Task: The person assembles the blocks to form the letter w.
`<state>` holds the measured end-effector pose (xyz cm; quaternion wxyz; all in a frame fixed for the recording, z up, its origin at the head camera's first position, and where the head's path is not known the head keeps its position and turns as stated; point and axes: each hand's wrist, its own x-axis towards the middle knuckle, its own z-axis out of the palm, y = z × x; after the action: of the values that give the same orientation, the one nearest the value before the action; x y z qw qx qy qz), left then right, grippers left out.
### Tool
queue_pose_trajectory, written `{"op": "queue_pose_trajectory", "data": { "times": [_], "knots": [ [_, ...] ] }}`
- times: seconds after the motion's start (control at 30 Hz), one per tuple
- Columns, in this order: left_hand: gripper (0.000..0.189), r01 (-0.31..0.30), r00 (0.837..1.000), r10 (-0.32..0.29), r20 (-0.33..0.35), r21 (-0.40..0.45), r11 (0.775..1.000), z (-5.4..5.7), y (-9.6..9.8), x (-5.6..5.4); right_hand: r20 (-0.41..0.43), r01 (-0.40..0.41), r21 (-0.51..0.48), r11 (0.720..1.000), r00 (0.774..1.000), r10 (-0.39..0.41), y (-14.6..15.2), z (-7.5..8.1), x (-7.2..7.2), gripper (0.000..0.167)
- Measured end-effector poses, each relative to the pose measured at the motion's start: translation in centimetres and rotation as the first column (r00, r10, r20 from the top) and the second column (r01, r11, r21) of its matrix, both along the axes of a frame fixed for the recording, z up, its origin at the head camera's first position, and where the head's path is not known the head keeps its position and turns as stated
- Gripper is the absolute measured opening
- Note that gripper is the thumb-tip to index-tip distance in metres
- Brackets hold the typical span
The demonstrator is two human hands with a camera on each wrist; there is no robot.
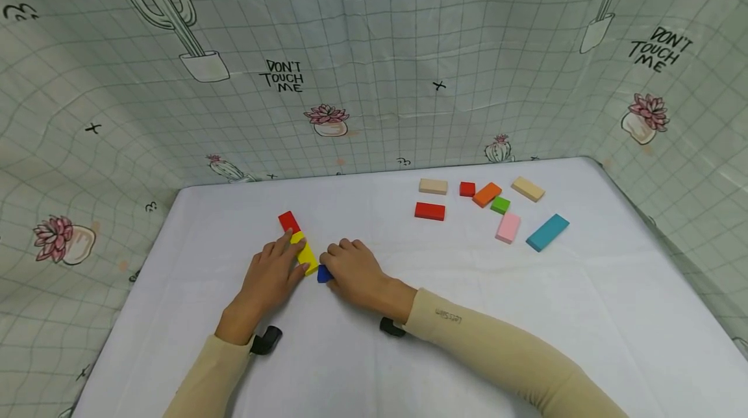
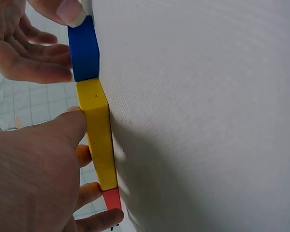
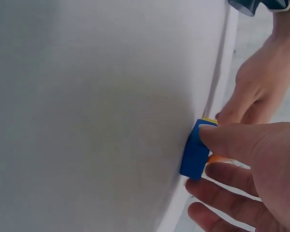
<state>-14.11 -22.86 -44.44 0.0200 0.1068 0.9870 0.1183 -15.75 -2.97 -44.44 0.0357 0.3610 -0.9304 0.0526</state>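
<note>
A yellow block (image 1: 304, 254) lies flat on the white table, its far end against a red block (image 1: 289, 222). My left hand (image 1: 264, 280) lies along the left side of this row, thumb and fingers touching the yellow block, one fingertip by the red one. At the yellow block's near end is a blue block (image 2: 84, 50), which my right hand (image 1: 358, 275) pinches between thumb and fingers. In the left wrist view the blue block's end meets or nearly meets the yellow block. The right hand hides most of the blue block in the head view.
Farther right on the table (image 1: 467, 327) lie a red block (image 1: 429, 211), a beige block (image 1: 433, 186), a small red block (image 1: 467, 189), an orange block (image 1: 487, 195), a green block (image 1: 500, 204), a pink block (image 1: 508, 228), a teal block (image 1: 547, 232) and another beige block (image 1: 528, 189). A patterned curtain (image 1: 386, 48) hangs behind.
</note>
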Motion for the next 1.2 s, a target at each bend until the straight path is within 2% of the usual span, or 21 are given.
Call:
{"op": "queue_pose_trajectory", "data": {
  "times": [0.47, 0.77, 1.0, 1.2],
  "knots": [
    [0.057, -0.008, 1.000, 0.008, 0.021, 0.006, 1.000, -0.2, 0.2, -0.1, 0.097, 0.089, -0.113, 0.990, 0.992, -0.078, 4.7, 0.7, -0.8, 0.038],
    [0.057, -0.012, 1.000, 0.011, 0.019, 0.024, 1.000, 0.0, 0.2, 0.0, 0.100, 0.143, -0.190, 0.971, 0.987, -0.125, 8.4, 0.2, -2.5, 0.037],
    [0.056, -0.017, 0.999, 0.017, 0.029, 0.030, 0.999, 0.3, 0.4, 0.1, 0.095, 0.181, -0.197, 0.964, 0.982, -0.165, 10.8, 0.5, -3.2, 0.039],
    [0.055, -0.004, 1.000, 0.004, -0.008, 0.035, 0.999, -0.1, 0.2, 0.1, 0.091, 0.205, -0.198, 0.958, 0.977, -0.191, 12.2, 0.4, -3.5, 0.038]
  ]
}}
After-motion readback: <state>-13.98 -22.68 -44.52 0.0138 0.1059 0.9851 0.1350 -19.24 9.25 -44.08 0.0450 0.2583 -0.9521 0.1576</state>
